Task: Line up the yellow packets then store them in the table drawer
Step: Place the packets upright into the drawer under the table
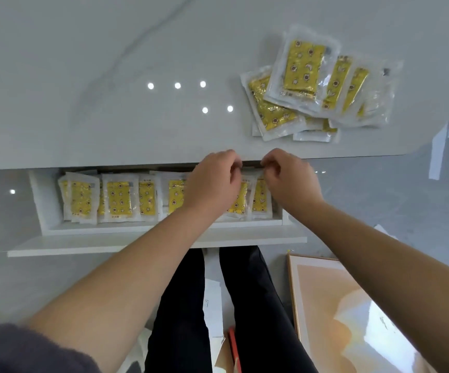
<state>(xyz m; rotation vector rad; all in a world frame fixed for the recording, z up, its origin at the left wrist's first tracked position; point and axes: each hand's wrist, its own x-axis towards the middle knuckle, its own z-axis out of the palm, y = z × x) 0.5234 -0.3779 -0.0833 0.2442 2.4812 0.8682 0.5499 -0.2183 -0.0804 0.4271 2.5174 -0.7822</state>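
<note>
Pale grey glossy table top (110, 125) with faint marble veining fills the upper view, ceiling lamps mirrored in it as white dots. Just under its front edge, the left hand (212, 181) and the right hand (290, 179) sit close together, not quite touching, over the right part of the open white table drawer (46, 205). Both hands have their fingers curled in at the top edges of the packets beneath. Whether they actually pinch one cannot be told.

Beneath and beside them, yellow star-patterned packets in clear plastic wrappers (118, 197) lie side by side in an overlapping row across the drawer. A loose fanned heap of the same packets (304, 68) lies on the table top, beyond the hands and to the right.

Nearer the camera are black trouser legs (250, 305), and a wooden-framed peach picture (339, 305) lies on the floor at right.
</note>
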